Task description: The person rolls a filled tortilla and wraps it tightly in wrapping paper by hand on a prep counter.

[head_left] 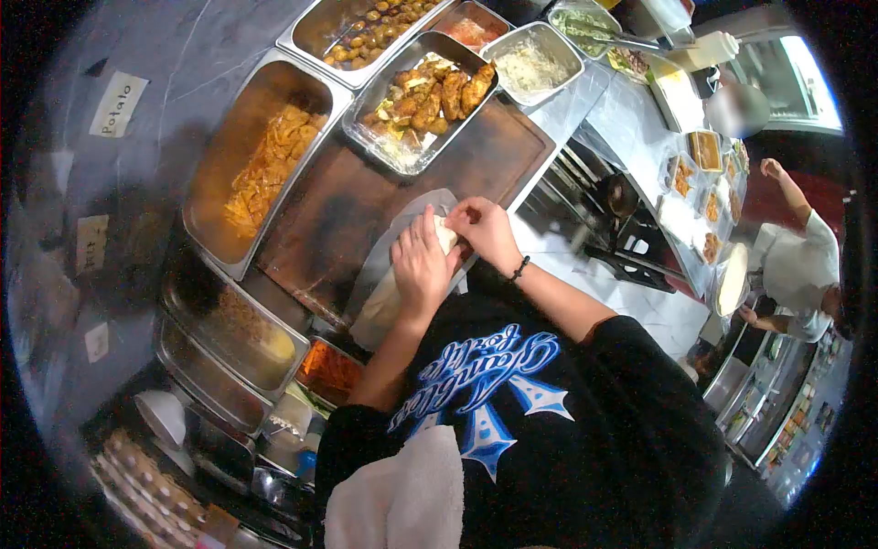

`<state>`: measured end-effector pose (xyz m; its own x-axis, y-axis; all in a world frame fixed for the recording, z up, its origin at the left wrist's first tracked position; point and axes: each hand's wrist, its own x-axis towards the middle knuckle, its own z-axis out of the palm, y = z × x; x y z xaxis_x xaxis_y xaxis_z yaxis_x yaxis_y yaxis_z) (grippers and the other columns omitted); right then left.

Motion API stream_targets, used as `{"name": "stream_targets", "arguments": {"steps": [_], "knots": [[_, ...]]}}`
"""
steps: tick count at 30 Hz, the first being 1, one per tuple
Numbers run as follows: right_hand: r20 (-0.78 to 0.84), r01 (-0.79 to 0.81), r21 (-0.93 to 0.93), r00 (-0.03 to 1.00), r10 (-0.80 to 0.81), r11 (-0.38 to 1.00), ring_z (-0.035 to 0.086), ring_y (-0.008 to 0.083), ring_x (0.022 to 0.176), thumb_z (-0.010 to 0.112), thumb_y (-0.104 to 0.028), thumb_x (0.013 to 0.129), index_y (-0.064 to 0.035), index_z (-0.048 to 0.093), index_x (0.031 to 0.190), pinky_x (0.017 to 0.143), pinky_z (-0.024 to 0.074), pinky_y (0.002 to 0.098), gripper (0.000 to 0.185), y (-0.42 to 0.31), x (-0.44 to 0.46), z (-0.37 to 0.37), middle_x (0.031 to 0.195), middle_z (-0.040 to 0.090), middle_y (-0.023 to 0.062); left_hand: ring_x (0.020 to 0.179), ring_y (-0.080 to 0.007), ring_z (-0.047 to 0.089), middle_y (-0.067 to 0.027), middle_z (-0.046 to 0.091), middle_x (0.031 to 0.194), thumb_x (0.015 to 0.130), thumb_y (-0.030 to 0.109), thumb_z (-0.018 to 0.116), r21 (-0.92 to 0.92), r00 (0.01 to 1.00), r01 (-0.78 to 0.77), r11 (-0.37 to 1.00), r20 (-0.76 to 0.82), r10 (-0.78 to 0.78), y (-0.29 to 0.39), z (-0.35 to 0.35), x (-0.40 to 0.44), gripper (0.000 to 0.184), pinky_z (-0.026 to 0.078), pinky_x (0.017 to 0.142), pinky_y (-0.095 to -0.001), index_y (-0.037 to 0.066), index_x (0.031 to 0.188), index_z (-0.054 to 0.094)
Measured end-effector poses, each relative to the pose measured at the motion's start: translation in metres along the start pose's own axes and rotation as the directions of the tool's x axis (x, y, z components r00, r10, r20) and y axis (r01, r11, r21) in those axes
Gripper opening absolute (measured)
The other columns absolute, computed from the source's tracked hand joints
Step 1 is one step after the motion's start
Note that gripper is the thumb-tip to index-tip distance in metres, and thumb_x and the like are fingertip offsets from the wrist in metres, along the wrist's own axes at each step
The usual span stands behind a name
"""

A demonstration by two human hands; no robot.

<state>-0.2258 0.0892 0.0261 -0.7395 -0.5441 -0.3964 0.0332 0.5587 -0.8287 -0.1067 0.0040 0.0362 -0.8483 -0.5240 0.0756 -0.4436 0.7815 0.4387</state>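
Note:
A pale rolled wrap (446, 236) lies on translucent paper (373, 274) at the front of the brown cutting board (320, 215). My left hand (423, 261) rests over the wrap, fingers together and pressed on it. At the wrap's far end, the fingertips of my right hand (485, 235) pinch its edge; a dark bead bracelet is on that wrist. Just beyond my hands, a metal tray of browned chicken pieces (430, 101) stands on the board.
Left of the board is a deep pan of orange chips (274, 165). Behind are pans of small potatoes (384, 27) and white shreds (530, 64). A pan of red filling (331, 366) sits near my left forearm. A co-worker (796, 256) stands at the far right.

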Motion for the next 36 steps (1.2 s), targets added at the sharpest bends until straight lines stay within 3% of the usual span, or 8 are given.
{"name": "stream_targets", "arguments": {"steps": [5,9,11,12,15,25,33,36], "knots": [[0.087,0.285,-0.181,0.958,-0.273,0.941,0.064,0.027,0.075,0.072,-0.014,0.08,-0.0007,0.072,0.084,0.068,0.0509,0.0372,0.014,0.001,0.007,-0.003,0.082,0.064,0.0158,0.099,-0.0262,0.057,-0.0109,0.059,0.12,0.072,0.033,0.079,0.146,0.999,-0.037,0.989,0.038,0.032,0.0,0.003,0.001,0.09,0.044,0.083,-0.0396,0.003,0.144,0.035],[0.159,0.476,-0.156,0.877,-0.454,0.865,0.062,0.0359,0.08,0.065,-0.011,0.075,0.0006,0.067,0.079,0.072,0.0505,0.0432,0.012,0.017,0.01,-0.002,0.082,0.062,0.0209,0.104,-0.032,0.058,-0.0157,0.051,0.141,0.081,0.032,0.068,0.014,0.935,-0.262,0.965,-0.243,0.257,-0.023,0.031,-0.003,0.06,0.048,0.083,-0.0462,0.0,0.13,0.053],[0.167,0.435,-0.188,0.898,-0.408,0.881,0.061,0.0368,0.082,0.064,-0.018,0.077,0.0,0.065,0.076,0.073,0.0503,0.0443,0.018,-0.007,-0.002,-0.008,0.082,0.062,0.0197,0.105,-0.0342,0.057,-0.0188,0.052,0.139,0.086,0.037,0.066,0.184,0.983,-0.125,0.975,-0.11,0.147,-0.009,0.025,-0.006,0.062,0.047,0.087,-0.0495,0.004,0.135,0.05],[0.188,0.406,-0.266,0.911,-0.366,0.874,0.062,0.0367,0.082,0.065,-0.021,0.078,-0.0006,0.065,0.076,0.073,0.0506,0.0437,0.021,-0.011,-0.003,-0.006,0.085,0.062,0.0192,0.106,-0.0341,0.056,-0.0186,0.056,0.133,0.084,0.035,0.069,0.044,0.997,0.045,0.998,0.065,-0.048,-0.002,0.015,0.0,0.072,0.044,0.091,-0.049,0.006,0.143,0.04],[0.191,0.381,-0.246,0.92,-0.341,0.891,0.061,0.0368,0.082,0.064,-0.025,0.081,-0.0003,0.065,0.077,0.073,0.0501,0.0446,0.026,-0.013,-0.002,-0.001,0.086,0.061,0.0186,0.107,-0.033,0.056,-0.0168,0.058,0.126,0.08,0.031,0.073,0.075,0.967,0.134,0.988,0.208,-0.147,0.0,0.008,0.006,0.084,0.042,0.094,-0.0473,0.007,0.148,0.029],[-0.002,0.33,-0.265,0.939,-0.343,0.906,0.063,0.0372,0.084,0.065,-0.026,0.082,-0.0022,0.068,0.084,0.074,0.0517,0.0446,0.024,-0.018,-0.015,0.006,0.091,0.063,0.0184,0.105,-0.0361,0.055,-0.0194,0.062,0.116,0.084,0.023,0.069,0.11,0.999,0.006,0.994,0.043,-0.01,0.002,0.004,0.006,0.079,0.042,0.092,-0.0472,0.002,0.147,0.027],[0.091,0.315,-0.253,0.949,-0.302,0.915,0.064,0.0338,0.085,0.065,-0.02,0.082,-0.0028,0.07,0.081,0.075,0.0518,0.0434,0.019,-0.01,-0.01,0.011,0.09,0.065,0.0143,0.109,-0.0384,0.055,-0.0192,0.056,0.129,0.082,0.015,0.07,0.083,0.97,0.153,0.985,0.178,-0.166,0.002,0.003,0.004,0.077,0.043,0.094,-0.0493,0.008,0.147,0.029],[0.157,0.257,-0.205,0.961,-0.227,0.944,0.064,0.0344,0.085,0.064,-0.02,0.082,-0.0028,0.071,0.082,0.076,0.0516,0.0428,0.019,-0.004,-0.005,0.011,0.089,0.064,0.0153,0.105,-0.0362,0.055,-0.0198,0.063,0.109,0.085,0.017,0.066,0.142,0.996,-0.024,0.99,0.084,0.012,0.0,0.003,0.003,0.072,0.042,0.091,-0.0467,0.0,0.144,0.03]]}}
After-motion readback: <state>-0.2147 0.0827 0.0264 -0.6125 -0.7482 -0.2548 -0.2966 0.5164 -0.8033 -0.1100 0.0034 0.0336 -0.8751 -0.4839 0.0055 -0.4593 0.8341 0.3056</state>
